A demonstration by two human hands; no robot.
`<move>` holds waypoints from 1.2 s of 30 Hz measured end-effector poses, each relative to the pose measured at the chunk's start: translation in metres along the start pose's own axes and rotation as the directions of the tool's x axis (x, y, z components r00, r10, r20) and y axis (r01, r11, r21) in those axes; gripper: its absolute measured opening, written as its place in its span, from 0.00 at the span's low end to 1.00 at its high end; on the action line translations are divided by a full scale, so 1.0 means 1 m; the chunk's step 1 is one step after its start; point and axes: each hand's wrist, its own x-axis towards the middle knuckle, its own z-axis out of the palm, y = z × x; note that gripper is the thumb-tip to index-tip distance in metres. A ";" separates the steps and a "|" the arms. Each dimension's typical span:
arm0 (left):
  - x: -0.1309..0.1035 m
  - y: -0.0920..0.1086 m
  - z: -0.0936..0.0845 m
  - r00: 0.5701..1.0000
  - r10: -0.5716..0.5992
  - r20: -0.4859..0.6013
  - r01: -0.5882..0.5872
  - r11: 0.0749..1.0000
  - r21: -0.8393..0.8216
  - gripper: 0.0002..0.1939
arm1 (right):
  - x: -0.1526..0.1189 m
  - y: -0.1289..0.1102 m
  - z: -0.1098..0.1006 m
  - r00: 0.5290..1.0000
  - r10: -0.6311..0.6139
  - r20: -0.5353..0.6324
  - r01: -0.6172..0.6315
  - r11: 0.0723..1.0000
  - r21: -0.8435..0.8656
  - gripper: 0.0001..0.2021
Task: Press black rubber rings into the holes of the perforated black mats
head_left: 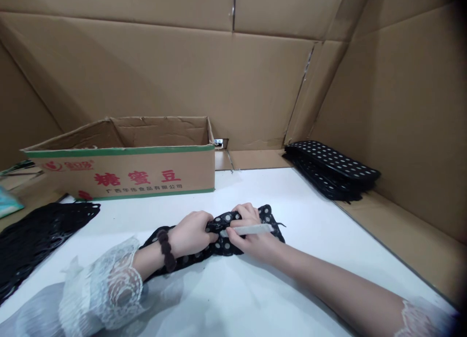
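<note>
A black fabric piece with pale polka dots (226,247) lies bunched on the white table top, stretching under both hands. My left hand (191,232) is closed on its middle, thumb and fingers pinching the cloth. Just right of it, my right hand (251,230) has its fingers curled round a slim pale grey tool (255,229). The tool's tip points left toward the pinched fabric; its exact kind is not clear. Fingers of the right hand also rest on the cloth. A loose black thread end (281,224) sticks out at the right end.
An open cardboard box (156,169) with red printing stands behind my left hand. At the back right sits a stack of black polka-dot fabric pieces (328,167). A heap of black fabric (40,235) spreads at the left. Cardboard walls (164,69) surround the white table (306,210).
</note>
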 end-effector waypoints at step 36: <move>0.004 -0.003 0.005 0.990 -0.096 -0.106 0.070 0.971 -0.230 0.08 | 0.013 0.003 0.019 0.991 -0.085 -0.108 0.050 0.953 -0.297 0.11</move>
